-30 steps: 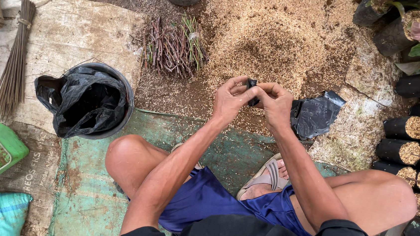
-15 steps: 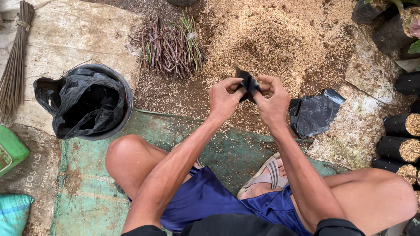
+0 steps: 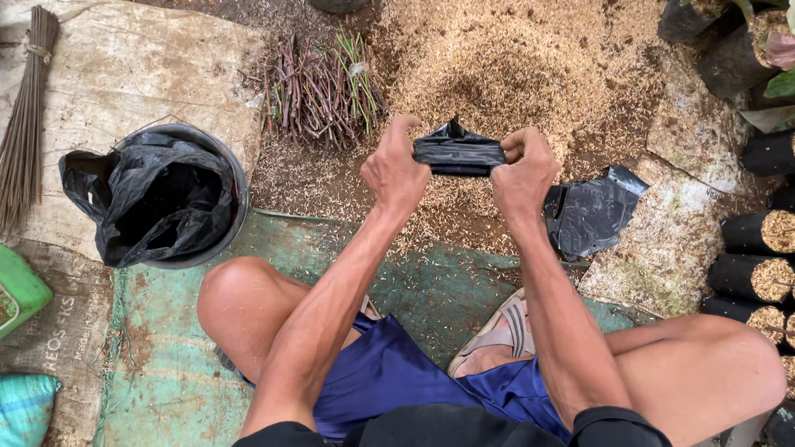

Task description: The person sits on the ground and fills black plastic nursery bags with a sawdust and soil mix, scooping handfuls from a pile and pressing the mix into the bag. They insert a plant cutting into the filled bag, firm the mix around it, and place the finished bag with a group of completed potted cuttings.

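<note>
Small black plastic bag (image 3: 459, 153) held up above the far-centre heap of husk (image 3: 514, 62), stretched flat between both hands. Left hand (image 3: 394, 168) pinched shut on its left edge, thumb over fingers; right hand (image 3: 522, 175) pinched shut on its right edge the same way. Thin film, judging by the creases and the shine: very light, limp, no stiffness of its own, probably slick and liable to cling to itself. Easily torn if pulled hard, most likely. Best taken at the rim, one layer in each grip, for parting the mouth. More flat black bags (image 3: 592, 210) just right of the right hand on the ground. Round tub lined with black plastic (image 3: 168, 196) at left, bundle of cuttings (image 3: 318, 90) far left of centre, filled bags (image 3: 783, 254) stacked at right.
</note>
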`<move>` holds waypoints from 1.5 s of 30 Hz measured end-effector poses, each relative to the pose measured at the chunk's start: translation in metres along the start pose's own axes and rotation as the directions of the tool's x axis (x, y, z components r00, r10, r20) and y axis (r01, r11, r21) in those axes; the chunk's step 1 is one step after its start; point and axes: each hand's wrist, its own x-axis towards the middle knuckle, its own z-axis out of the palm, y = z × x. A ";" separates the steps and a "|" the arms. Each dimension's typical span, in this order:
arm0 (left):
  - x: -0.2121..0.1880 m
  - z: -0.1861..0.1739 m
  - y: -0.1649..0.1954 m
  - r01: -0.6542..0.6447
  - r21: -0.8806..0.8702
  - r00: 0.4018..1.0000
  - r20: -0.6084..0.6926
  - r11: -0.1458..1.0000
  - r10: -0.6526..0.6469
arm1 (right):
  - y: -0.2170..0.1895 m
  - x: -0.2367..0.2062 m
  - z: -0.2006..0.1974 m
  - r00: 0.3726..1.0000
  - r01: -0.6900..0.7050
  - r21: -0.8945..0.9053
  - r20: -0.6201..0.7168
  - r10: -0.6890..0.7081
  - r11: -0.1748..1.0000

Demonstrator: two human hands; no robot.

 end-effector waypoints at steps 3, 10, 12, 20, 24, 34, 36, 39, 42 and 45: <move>0.004 -0.004 -0.007 -0.322 -0.014 0.945 -0.069 0.947 0.321 | -0.009 0.008 -0.004 0.999 -0.007 -0.015 0.037 0.008 1.000; 0.002 -0.014 0.007 -0.434 0.227 0.899 0.042 0.872 0.436 | -0.077 -0.021 -0.042 0.842 0.482 -0.196 -0.168 -0.513 0.854; 0.001 -0.014 0.012 -0.431 0.227 0.898 0.010 0.874 0.440 | -0.087 -0.030 -0.044 0.817 0.571 -0.010 -0.088 -0.570 0.821; -0.009 -0.002 0.015 -0.505 0.208 0.858 0.013 0.838 0.514 | -0.062 -0.024 -0.006 0.878 0.446 0.027 0.179 -0.443 0.895; -0.012 0.004 0.011 -0.568 0.162 0.823 0.089 0.807 0.561 | -0.051 -0.018 0.004 0.904 0.321 -0.086 0.324 -0.279 0.943; -0.019 -0.012 0.021 -0.676 0.132 0.730 -0.016 0.725 0.683 | -0.048 -0.010 0.018 0.923 0.312 0.136 0.193 -0.334 0.940; -0.021 -0.011 0.020 -0.679 0.157 0.725 -0.014 0.717 0.689 | -0.049 -0.007 0.020 0.955 0.142 0.007 0.262 -0.139 0.990; -0.021 -0.002 0.017 -0.700 0.179 0.696 -0.044 0.691 0.717 | -0.056 -0.002 0.022 0.950 -0.120 0.152 0.303 0.069 0.981; -0.017 0.006 0.013 -0.687 0.162 0.712 -0.046 0.708 0.701 | -0.062 0.002 0.022 0.937 -0.213 0.214 0.321 0.137 0.953; -0.016 0.005 0.008 -0.653 0.173 0.750 0.006 0.738 0.662 | -0.062 0.003 0.020 0.917 -0.135 0.016 0.381 0.119 0.991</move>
